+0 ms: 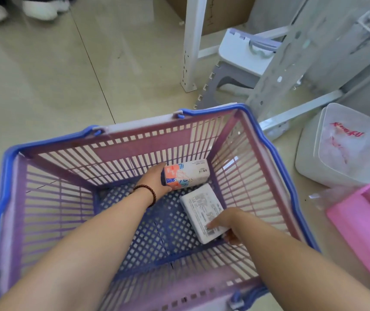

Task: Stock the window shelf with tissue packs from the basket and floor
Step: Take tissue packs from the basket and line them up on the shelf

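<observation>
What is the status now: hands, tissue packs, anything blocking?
Left hand grips printed pack. Right hand closing on white pack, flat on basket floor. Nothing blocking.

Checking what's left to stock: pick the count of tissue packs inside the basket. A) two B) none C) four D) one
A: two packs lie in the purple basket: the patterned pack in the left hand and the white pack under the right hand; no others show on its floor.
</observation>
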